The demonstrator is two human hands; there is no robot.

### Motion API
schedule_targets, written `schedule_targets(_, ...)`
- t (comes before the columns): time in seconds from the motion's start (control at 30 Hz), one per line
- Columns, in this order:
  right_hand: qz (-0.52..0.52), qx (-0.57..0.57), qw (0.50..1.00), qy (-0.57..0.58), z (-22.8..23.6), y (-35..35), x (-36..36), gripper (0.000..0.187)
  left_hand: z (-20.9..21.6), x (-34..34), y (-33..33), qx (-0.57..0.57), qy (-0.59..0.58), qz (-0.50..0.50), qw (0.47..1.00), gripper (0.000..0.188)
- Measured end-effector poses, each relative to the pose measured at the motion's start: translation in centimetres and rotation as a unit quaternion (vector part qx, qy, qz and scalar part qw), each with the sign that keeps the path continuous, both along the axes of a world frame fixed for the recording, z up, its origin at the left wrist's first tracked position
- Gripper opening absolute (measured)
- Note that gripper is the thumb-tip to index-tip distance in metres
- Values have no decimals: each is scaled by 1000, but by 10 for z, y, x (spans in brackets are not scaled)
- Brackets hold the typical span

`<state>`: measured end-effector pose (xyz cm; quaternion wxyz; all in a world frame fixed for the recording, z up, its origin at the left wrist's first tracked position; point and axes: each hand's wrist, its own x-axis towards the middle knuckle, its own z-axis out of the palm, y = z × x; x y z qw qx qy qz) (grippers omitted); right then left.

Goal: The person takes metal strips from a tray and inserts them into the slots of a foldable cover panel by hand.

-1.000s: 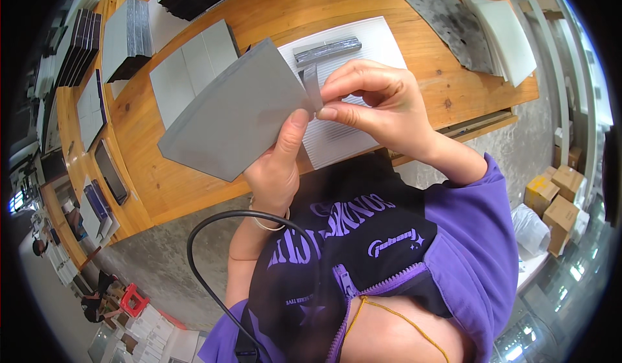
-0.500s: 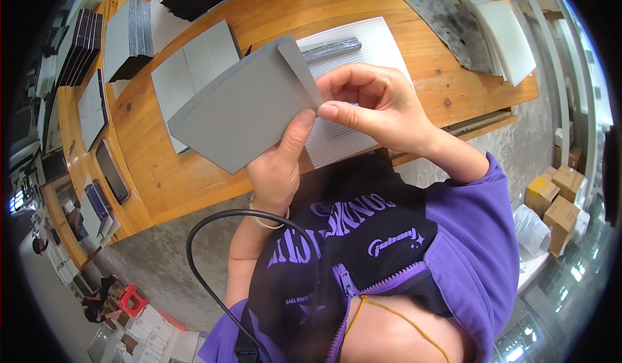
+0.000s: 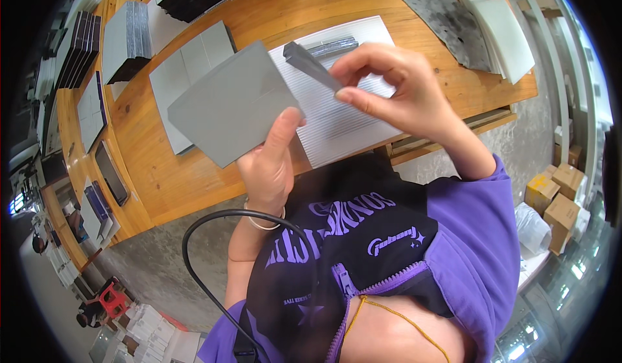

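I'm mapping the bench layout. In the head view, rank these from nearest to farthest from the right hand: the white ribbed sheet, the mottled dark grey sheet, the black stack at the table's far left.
1. White ribbed sheet: directly under the right hand.
2. Mottled dark grey sheet: up and to the right, on the wooden table.
3. Black stack: far left of the table, past the left hand.

Brown cardboard boxes [image 3: 558, 191] on floor at right
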<state>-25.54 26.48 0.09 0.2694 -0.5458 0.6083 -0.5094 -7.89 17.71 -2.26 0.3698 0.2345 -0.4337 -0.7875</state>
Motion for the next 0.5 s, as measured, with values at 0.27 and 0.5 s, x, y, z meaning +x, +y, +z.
schedule_targets(0.27, 9, 18, 919, 395, 3, -5, -31, 17, 3, 5, -9, -22, -38, 22, 999, 22)
schedule_targets(0.5, -56, 31, 902, 427, 1, -11, -23, 19, 7, 3, -5, 21, -45, 40, 998, 19)
